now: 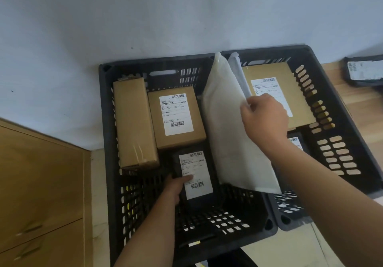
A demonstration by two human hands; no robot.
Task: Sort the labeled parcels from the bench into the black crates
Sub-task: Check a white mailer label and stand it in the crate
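Two black crates stand side by side against the wall: the left crate [107, 134] and the right crate [339, 105]. My left hand [176, 186] is down inside the left crate and holds a black labelled parcel [199, 202], thumb on its white label. My right hand [264, 117] grips the edge of a white padded mailer [230, 134] that leans on the wall between the two crates. The left crate also holds a long brown box [132, 121] and a labelled brown box [176, 117]. A flat brown labelled parcel [275, 76] lies in the right crate.
A thin grey-white mailer [238, 67] stands behind the white one. Another black parcel [297, 140] shows under my right forearm in the right crate. A dark labelled parcel [364, 70] lies on the wooden bench at far right. A wooden cabinet [41, 184] stands at the left.
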